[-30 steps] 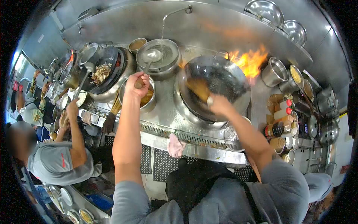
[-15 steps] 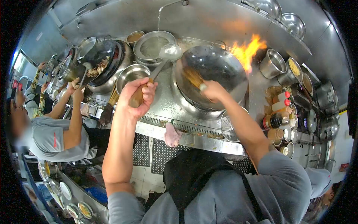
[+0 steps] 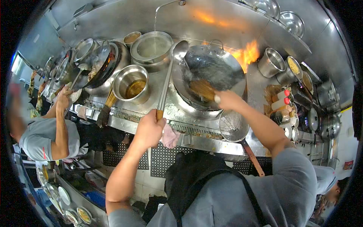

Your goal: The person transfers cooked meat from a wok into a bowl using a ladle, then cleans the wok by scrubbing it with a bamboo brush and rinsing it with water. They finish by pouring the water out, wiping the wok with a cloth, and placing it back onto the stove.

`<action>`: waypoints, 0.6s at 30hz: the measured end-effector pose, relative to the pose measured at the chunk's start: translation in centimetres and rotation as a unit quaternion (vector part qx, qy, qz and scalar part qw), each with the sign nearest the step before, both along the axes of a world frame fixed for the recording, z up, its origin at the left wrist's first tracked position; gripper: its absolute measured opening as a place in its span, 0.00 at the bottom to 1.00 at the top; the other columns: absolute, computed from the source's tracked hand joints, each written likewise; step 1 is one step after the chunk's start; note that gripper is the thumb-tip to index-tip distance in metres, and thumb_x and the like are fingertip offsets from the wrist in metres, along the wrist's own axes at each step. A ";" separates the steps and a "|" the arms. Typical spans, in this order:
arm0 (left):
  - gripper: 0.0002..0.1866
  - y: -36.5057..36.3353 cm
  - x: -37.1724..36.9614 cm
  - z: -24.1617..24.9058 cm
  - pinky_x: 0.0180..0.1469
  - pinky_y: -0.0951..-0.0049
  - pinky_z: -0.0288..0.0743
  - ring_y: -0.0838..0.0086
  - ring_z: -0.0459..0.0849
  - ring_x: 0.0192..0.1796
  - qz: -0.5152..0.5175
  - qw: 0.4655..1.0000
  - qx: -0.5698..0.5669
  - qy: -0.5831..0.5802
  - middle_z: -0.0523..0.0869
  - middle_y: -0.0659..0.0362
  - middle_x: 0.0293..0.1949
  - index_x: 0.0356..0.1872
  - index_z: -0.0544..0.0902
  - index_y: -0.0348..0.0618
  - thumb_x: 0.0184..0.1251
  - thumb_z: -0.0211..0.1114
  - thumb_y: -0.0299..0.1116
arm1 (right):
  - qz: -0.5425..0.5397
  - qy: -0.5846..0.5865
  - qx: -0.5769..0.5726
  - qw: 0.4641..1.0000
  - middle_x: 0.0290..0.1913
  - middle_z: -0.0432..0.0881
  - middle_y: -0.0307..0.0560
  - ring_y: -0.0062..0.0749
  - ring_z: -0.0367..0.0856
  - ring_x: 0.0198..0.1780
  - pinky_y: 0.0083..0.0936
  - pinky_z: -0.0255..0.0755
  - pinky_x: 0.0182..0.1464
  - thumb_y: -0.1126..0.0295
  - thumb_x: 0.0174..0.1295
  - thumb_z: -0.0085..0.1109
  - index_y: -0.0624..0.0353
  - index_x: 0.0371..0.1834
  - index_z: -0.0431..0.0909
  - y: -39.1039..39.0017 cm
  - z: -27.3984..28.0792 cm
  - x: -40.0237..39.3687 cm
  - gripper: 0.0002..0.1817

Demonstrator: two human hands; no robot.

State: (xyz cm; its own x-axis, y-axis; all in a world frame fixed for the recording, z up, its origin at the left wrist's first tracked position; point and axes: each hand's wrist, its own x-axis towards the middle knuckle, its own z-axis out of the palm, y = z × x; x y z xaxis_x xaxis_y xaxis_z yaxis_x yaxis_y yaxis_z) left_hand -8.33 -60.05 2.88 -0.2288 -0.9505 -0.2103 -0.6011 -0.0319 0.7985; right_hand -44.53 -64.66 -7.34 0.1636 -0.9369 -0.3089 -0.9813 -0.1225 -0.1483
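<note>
My left hand (image 3: pixel 150 130) is wrapped round the wooden handle of a long metal ladle (image 3: pixel 166 83), whose bowl is up at the left rim of the wok. Water shows inside the large dark wok (image 3: pixel 230 70). Closed on a bamboo brush (image 3: pixel 202 89), my right hand (image 3: pixel 229 100) holds its bristles against the inside of the wok near the front. Flames (image 3: pixel 249 54) rise behind the wok's right side. A wire strainer (image 3: pixel 233 125) lies in front of it, its handle over the counter edge.
A steel pot with brown liquid (image 3: pixel 131 84) and a water-filled basin (image 3: pixel 152 47) under a running tap stand left. A pink cloth (image 3: pixel 171 136) hangs at the front edge. Bottles (image 3: pixel 280 104) and pots stand right. A co-worker (image 3: pixel 49 132) handles another wok at left.
The ladle has swung upright, with my left hand lower and nearer the counter edge. Water now shows in the wok. My right hand and the brush have shifted slightly right and down.
</note>
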 end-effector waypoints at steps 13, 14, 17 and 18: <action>0.18 18.4 8.5 -12.5 0.34 0.56 0.77 0.42 0.83 0.33 0.108 0.989 -0.076 -0.065 0.82 0.39 0.28 0.52 0.73 0.31 0.63 0.63 0.28 | -0.064 0.061 -0.019 0.996 0.45 0.83 0.65 0.53 0.84 0.50 0.44 0.78 0.53 0.68 0.59 0.54 0.65 0.58 0.73 -2.1 -0.8 -0.1 0.23; 0.19 18.9 9.2 -13.9 0.34 0.56 0.77 0.42 0.83 0.33 0.109 0.988 -0.082 -0.079 0.82 0.39 0.29 0.53 0.73 0.31 0.63 0.63 0.28 | -0.079 0.032 -0.040 0.996 0.46 0.83 0.66 0.54 0.84 0.50 0.45 0.78 0.53 0.68 0.59 0.53 0.65 0.58 0.73 -3.7 -1.1 1.9 0.23; 0.20 18.7 10.4 -17.4 0.35 0.53 0.77 0.42 0.83 0.34 0.085 0.989 -0.031 -0.119 0.83 0.39 0.31 0.54 0.73 0.32 0.63 0.64 0.28 | -0.188 0.069 -0.119 0.973 0.49 0.82 0.65 0.53 0.83 0.51 0.45 0.78 0.52 0.68 0.63 0.50 0.64 0.59 0.71 -10.1 -5.6 0.7 0.22; 0.18 18.2 10.3 -17.8 0.35 0.50 0.77 0.41 0.83 0.35 0.077 0.988 -0.038 -0.131 0.84 0.39 0.33 0.52 0.74 0.33 0.63 0.63 0.30 | -0.216 0.067 -0.113 0.967 0.48 0.82 0.64 0.52 0.83 0.51 0.44 0.79 0.52 0.69 0.64 0.48 0.63 0.58 0.73 -11.0 -6.2 -0.7 0.20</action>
